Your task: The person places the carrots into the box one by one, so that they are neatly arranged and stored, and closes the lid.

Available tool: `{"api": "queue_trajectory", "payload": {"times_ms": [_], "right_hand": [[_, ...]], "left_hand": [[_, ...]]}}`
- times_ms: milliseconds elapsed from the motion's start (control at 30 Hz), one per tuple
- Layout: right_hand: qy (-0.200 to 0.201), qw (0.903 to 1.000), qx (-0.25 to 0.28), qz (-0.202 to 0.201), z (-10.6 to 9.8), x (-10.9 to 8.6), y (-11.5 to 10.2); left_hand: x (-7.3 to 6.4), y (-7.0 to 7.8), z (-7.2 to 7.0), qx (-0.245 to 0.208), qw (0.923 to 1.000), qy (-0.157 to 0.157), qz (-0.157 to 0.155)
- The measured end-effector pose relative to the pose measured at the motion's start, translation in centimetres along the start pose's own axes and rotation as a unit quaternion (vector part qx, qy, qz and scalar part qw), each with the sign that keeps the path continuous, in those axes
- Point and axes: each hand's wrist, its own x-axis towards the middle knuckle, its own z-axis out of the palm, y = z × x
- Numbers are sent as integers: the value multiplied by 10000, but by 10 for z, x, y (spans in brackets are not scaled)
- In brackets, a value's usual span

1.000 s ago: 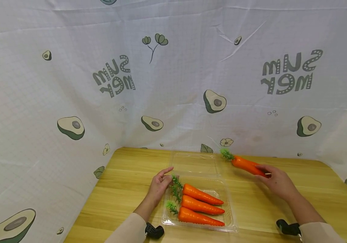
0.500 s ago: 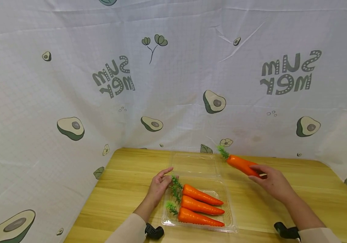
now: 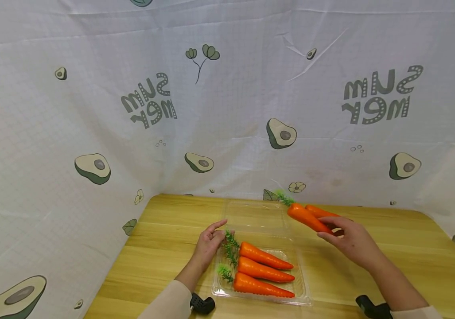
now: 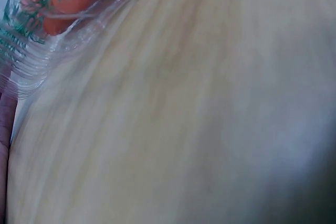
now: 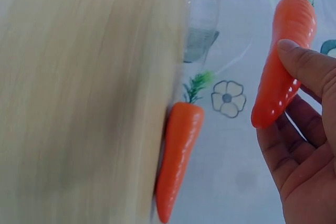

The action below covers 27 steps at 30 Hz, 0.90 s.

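My right hand (image 3: pixel 352 241) grips an orange toy carrot (image 3: pixel 305 217) by its narrow end, raised over the table, its green top pointing to the back left. In the right wrist view the thumb lies across the carrot (image 5: pixel 294 22), with fingers curled beneath it. Another carrot (image 5: pixel 178 150) lies near the table's back edge, partly behind the held one in the head view. My left hand (image 3: pixel 208 246) holds the left edge of a clear plastic container (image 3: pixel 305 288) near its hinge, index finger extended. Inside it lie three carrots (image 3: pixel 266 269), side by side, leafy tops to the left.
The container's clear lid (image 3: pixel 255 215) is folded back flat behind it on the wooden table (image 3: pixel 163 252). A white printed curtain (image 3: pixel 227 110) stands right behind the table. A black wrist device (image 3: pixel 202 304) sits at each sleeve.
My right hand has carried the carrot leftward toward the container, uncovering another carrot behind it. The left hand, the container and its three carrots have stayed in place.
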Motion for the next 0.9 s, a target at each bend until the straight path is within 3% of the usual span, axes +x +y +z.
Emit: {"api": "queue_trajectory", "payload": {"times_ms": [367, 733, 900], "right_hand": [[249, 9977, -123, -621, 3, -7, -22], [462, 9890, -53, -1401, 13, -17, -38], [208, 9914, 84, -1290, 16, -23, -48]], "left_hand": [[0, 0, 1, -27, 10000, -12, 24], [-1, 0, 0, 51, 10000, -30, 71], [-1, 1, 0, 189, 9997, 47, 111]]}}
